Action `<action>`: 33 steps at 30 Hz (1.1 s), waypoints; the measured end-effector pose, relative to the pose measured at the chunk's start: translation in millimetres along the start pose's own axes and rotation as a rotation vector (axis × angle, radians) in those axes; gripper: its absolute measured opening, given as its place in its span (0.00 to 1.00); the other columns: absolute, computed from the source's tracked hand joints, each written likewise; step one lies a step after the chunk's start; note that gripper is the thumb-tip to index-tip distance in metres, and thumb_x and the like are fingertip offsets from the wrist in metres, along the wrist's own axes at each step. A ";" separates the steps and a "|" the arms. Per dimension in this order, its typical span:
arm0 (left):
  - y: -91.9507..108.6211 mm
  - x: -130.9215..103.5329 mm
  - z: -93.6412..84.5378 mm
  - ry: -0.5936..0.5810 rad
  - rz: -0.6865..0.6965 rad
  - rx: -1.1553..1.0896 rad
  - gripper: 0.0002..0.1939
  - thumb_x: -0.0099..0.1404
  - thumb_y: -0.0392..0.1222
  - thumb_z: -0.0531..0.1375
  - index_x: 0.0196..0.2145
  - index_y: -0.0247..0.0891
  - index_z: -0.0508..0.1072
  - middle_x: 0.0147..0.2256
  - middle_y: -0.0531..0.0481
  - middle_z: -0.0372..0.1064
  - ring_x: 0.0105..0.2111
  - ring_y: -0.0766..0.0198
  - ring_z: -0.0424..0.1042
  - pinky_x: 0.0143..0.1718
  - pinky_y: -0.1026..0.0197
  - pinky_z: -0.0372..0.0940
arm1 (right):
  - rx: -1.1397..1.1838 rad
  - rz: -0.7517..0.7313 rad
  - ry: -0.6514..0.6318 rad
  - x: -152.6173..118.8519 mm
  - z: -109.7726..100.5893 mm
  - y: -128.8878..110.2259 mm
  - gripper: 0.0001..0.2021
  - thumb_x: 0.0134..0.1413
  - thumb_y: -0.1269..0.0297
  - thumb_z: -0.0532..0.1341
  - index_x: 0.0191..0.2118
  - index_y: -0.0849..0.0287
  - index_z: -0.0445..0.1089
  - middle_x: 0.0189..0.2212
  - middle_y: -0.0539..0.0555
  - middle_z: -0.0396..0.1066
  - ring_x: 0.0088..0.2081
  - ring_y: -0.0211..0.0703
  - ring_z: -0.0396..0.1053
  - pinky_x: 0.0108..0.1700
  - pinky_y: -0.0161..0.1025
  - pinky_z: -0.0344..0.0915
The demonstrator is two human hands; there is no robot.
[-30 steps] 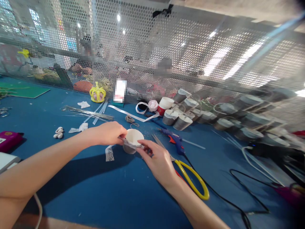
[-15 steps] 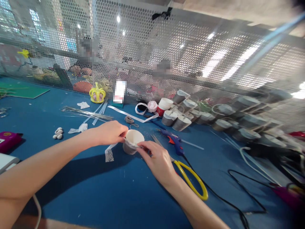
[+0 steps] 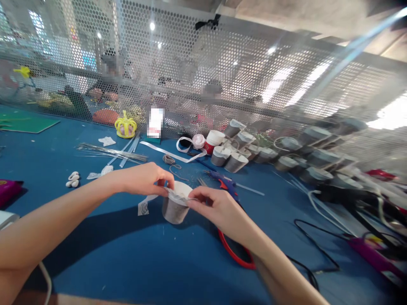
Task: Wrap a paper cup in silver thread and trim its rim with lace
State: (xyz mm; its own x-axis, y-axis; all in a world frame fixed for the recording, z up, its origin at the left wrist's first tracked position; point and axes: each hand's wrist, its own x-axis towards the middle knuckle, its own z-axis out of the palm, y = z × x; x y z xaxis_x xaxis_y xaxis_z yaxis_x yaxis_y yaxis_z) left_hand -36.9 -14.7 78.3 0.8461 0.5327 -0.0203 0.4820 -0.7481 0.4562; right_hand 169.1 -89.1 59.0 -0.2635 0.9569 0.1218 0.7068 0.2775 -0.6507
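Note:
A small grey cup with a white inside stands between my hands, a pale lace strip along its near rim. My left hand pinches the strip at the rim's left side, its fingertips reaching the edge. On the right of the rim, my right hand pinches the strip between thumb and fingers. A loose lace end hangs to the left of the cup. Scissors with a red handle lie partly under my right forearm, and a blue glue gun is just behind my right hand.
Several grey cups are piled at the back right by a perforated metal screen. Thin wires, a white ribbon, a yellow crown-shaped item and a phone lie farther back. Black cable runs at the right.
The cup now appears nearer and more upright, with more of its grey side showing. Both hands remain at its rim. The scissors' red handle shows where a yellow one was seen.

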 end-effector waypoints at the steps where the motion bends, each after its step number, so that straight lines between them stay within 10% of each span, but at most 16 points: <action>1: 1.3 -1.4 -1.4 -0.029 0.008 -0.021 0.08 0.59 0.41 0.56 0.36 0.38 0.72 0.28 0.54 0.69 0.25 0.70 0.66 0.28 0.69 0.55 | 0.031 0.012 -0.029 -1.1 -1.8 -1.7 0.06 0.49 0.63 0.59 0.28 0.59 0.70 0.20 0.47 0.64 0.22 0.34 0.58 0.24 0.32 0.54; 11: -1.1 -2.6 -1.8 -0.313 0.111 -0.391 0.05 0.57 0.38 0.58 0.26 0.35 0.68 0.21 0.56 0.64 0.23 0.72 0.63 0.26 0.72 0.57 | 0.275 0.075 -0.167 -9.2 0.7 0.1 0.07 0.47 0.61 0.62 0.30 0.59 0.70 0.20 0.45 0.56 0.23 0.32 0.53 0.25 0.32 0.51; 18: -15.2 3.8 6.0 -0.324 0.134 -0.647 0.05 0.55 0.37 0.60 0.24 0.35 0.67 0.21 0.56 0.64 0.22 0.72 0.62 0.26 0.71 0.59 | 0.305 0.100 -0.150 -11.8 -0.9 7.9 0.11 0.46 0.60 0.62 0.36 0.59 0.70 0.22 0.46 0.59 0.24 0.33 0.55 0.26 0.33 0.55; 24: -14.0 5.8 11.2 -0.327 0.129 -0.695 0.05 0.55 0.37 0.60 0.25 0.34 0.68 0.21 0.56 0.64 0.22 0.73 0.62 0.25 0.71 0.58 | 0.149 -0.161 0.001 -10.8 1.1 5.0 0.07 0.50 0.63 0.60 0.36 0.56 0.69 0.42 0.54 0.64 0.42 0.41 0.63 0.42 0.38 0.60; 33: -13.5 7.7 15.5 -0.244 -0.031 -0.817 0.18 0.52 0.39 0.63 0.40 0.37 0.63 0.21 0.58 0.67 0.21 0.71 0.66 0.24 0.68 0.59 | 0.274 -0.065 -0.015 -7.4 7.1 11.9 0.11 0.55 0.61 0.55 0.24 0.58 0.62 0.32 0.52 0.66 0.34 0.38 0.63 0.37 0.35 0.59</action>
State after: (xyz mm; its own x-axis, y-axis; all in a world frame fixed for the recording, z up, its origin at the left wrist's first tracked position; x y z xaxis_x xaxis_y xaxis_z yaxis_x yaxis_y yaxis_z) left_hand -33.4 -6.6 58.2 0.9058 0.3778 -0.1916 0.2693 -0.1644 0.9489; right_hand 174.8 -93.4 45.0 -0.3137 0.9358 0.1606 0.4843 0.3031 -0.8207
